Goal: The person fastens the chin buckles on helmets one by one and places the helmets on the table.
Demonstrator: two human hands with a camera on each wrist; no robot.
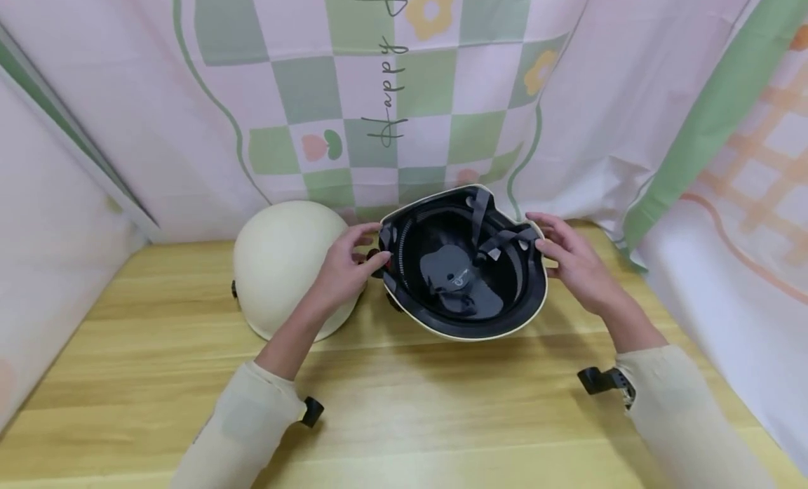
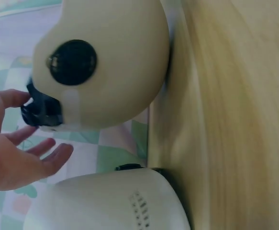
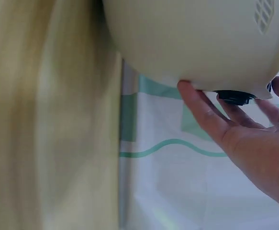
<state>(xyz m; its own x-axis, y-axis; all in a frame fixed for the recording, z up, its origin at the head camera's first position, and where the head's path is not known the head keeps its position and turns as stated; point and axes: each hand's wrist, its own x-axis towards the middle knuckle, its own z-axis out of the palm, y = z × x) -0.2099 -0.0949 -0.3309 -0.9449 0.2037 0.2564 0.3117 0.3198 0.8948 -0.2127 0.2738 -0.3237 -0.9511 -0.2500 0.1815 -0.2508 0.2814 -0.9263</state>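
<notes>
An upturned cream helmet (image 1: 463, 331) with a black lining (image 1: 451, 271) and grey straps (image 1: 480, 212) is between my two hands. My left hand (image 1: 344, 264) pinches its left end at a black clip (image 2: 46, 112), its other fingers spread below. On the opposite side, my right hand (image 1: 577, 268) grips the rim, thumb on top and fingers against the outer shell (image 3: 192, 43). A round black knob (image 2: 73, 62) sits on the shell in the left wrist view. In the head view, a second cream helmet (image 1: 287, 257) stands dome up beside my left hand.
Both helmets are over a wooden table (image 1: 404, 412). Behind it hangs a patterned curtain (image 1: 366, 89) in green, white and pink, with more cloth on both sides. Black camera mounts are on my wrists, below pale sleeves (image 1: 246, 419).
</notes>
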